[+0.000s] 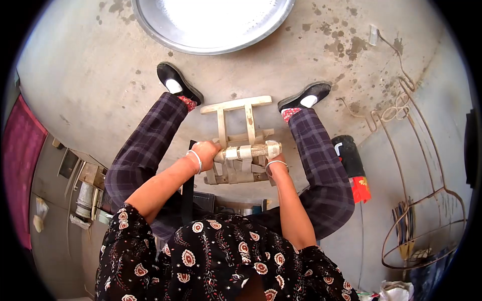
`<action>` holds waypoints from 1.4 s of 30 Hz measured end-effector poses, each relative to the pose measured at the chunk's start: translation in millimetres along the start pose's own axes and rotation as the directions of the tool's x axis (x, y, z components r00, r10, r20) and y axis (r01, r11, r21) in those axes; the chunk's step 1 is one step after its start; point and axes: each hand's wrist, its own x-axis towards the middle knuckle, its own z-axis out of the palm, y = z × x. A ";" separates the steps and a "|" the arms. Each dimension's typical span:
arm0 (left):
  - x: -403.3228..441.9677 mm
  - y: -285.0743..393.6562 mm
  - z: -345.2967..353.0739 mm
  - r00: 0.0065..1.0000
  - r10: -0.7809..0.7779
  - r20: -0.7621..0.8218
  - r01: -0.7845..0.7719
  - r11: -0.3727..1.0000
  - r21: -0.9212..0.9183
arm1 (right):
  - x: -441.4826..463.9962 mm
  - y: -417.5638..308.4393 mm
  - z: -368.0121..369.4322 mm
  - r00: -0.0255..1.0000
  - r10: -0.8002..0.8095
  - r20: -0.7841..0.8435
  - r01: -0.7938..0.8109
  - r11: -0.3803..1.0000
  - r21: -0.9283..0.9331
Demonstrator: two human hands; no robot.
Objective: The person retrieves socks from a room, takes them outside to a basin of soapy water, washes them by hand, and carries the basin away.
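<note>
Gripping the left end of the thick upper bar of a small, pale wooden folding stool with woven fabric straps, the left hand is curled around the wood with its knuckles up and its fingers closed together; their tips are hidden. The right hand is at the other end of that bar, mostly beneath it, and whether its fingers are spread or pinched cannot be told.

The stool is in front of the torso, between the legs in dark checked trousers. Its far crossbar reaches out between two black shoes with white insteps, with a narrow gap at either end. Past this bar, bare grey concrete floor runs to the near rim of a large round metal basin holding white, foamy contents. More open floor extends left of the left shin.

To the right there is less room: a black and red cylindrical object is just beside the right knee, and a rusty bent-wire frame is by the wall beyond. On the far left, well apart from the stool, are wooden pieces and a pink cloth.
</note>
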 end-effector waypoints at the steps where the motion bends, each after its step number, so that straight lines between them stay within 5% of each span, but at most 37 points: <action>1: 8.5 -1.4 1.2 0.999 -0.025 0.038 0.024 0.999 0.025 | -15.9 -14.4 -7.0 1.000 0.017 -0.024 -0.017 1.000 0.026; 2: 15.4 -2.4 3.5 0.996 -0.051 0.073 0.048 0.998 0.049 | -14.8 -17.8 -12.9 0.981 0.154 0.117 -0.173 0.969 0.177; 3: 22.5 -5.2 6.3 0.995 -0.056 0.085 0.052 0.997 0.048 | 22.0 3.7 -3.2 0.994 0.010 -0.111 -0.020 0.996 -0.086; 6: 37.3 -11.9 17.0 0.986 -0.067 0.152 0.056 0.996 0.076 | 19.5 -5.7 -19.4 0.997 -0.021 -0.072 0.036 0.974 0.224; 9: 44.0 -10.7 17.5 0.984 -0.081 0.156 0.067 0.994 0.092 | 43.8 -10.1 -30.8 0.996 -0.056 -0.070 0.065 0.990 0.127; 13: 46.1 -9.9 14.6 0.989 -0.036 0.143 0.016 0.990 0.143 | -20.0 -80.1 -47.2 0.992 -0.124 0.010 0.116 0.950 0.289; 17: 63.3 -4.7 -10.4 0.888 0.014 0.461 -0.152 0.953 0.264 | 17.6 -82.0 -44.0 0.906 -0.408 -0.111 0.398 0.912 -0.096; 20: 66.0 21.0 -73.8 0.889 0.110 0.445 -0.266 0.914 0.305 | 7.9 -105.9 -50.7 0.780 -0.552 -0.293 0.503 0.833 -0.229; 23: 52.5 38.7 -162.3 0.956 0.270 -0.116 -0.254 0.958 0.135 | -11.9 -130.5 -55.9 0.790 -0.556 -0.260 0.589 0.805 0.066; 24: 56.2 32.3 -180.4 0.798 0.448 -0.404 -0.408 0.894 0.185 | -13.4 -137.4 -56.1 0.787 -0.559 -0.262 0.603 0.786 0.137; 26: 58.2 30.1 -206.9 0.590 0.467 -0.659 -0.344 0.884 0.317 | -18.2 -146.7 -56.5 0.755 -0.606 -0.253 0.646 0.754 0.123; 28: 62.7 28.4 -211.8 0.697 0.288 -0.657 -0.077 0.940 0.331 | -29.0 -158.4 -59.6 0.757 -0.616 -0.217 0.651 0.740 0.170; 31: 90.5 6.6 -193.6 0.758 0.202 -0.620 0.078 0.915 0.395 | -38.3 -169.4 -62.5 0.677 -0.669 -0.305 0.731 0.658 0.181; 38: 116.5 -4.0 -193.7 0.772 0.088 -0.629 0.205 0.903 0.378 | -71.2 -184.7 -62.1 0.535 -0.758 -0.374 0.841 0.521 0.145; 42: 134.6 -4.7 -179.0 0.668 0.102 -0.738 0.230 0.914 0.334 | -69.6 -184.6 -58.3 0.443 -0.809 -0.387 0.892 0.441 0.100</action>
